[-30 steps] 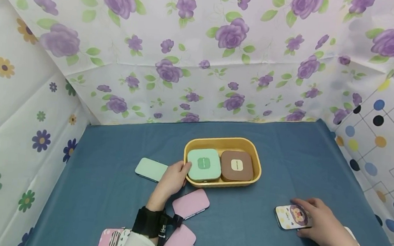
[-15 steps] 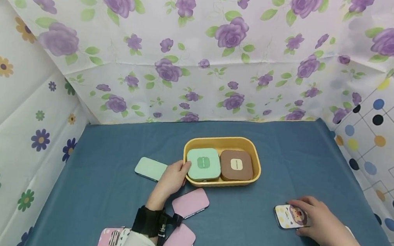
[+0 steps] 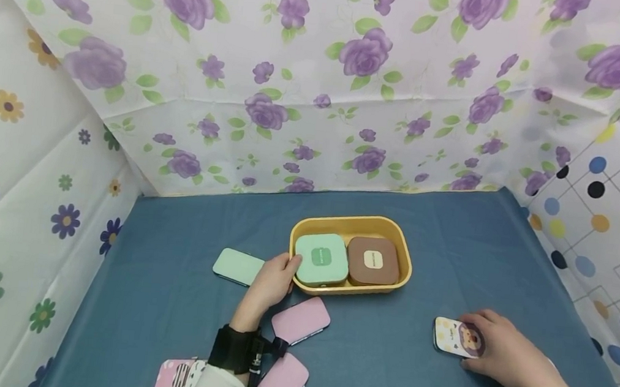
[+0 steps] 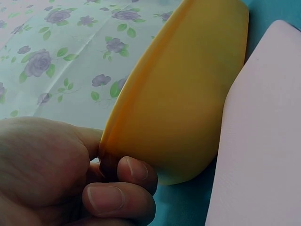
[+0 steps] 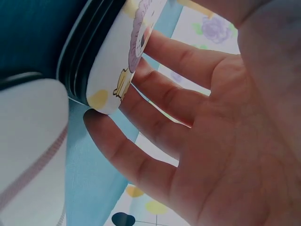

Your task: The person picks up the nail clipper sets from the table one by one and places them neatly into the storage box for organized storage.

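My left hand (image 3: 271,280) pinches the left rim of a yellow basket (image 3: 405,275); the left wrist view shows the thumb at the rim and curled fingers against the outer wall (image 4: 183,89). Inside the basket lie a mint-green square case (image 3: 320,274) and a brown square case (image 3: 372,275), side by side. On the right, my right hand (image 3: 509,352) holds a flat white rectangular case (image 3: 448,336) with a cartoon lion, thumb and fingers at opposite edges. Up close, fingertips meet its printed lid (image 5: 106,84) above black side bands.
A mint rectangular case (image 3: 237,266) lies left of the basket. Two pink cases, one nearer the basket (image 3: 301,320) and one lower (image 3: 279,384), flank my left wrist. A pink patterned case (image 3: 172,380) sits front left. Another white case (image 5: 30,141) lies under my right wrist. Printed sheets wall the table.
The lion case has turned slightly and shifted a little away from me, with the right hand's fingers closer around it. The left hand and basket have stayed put.
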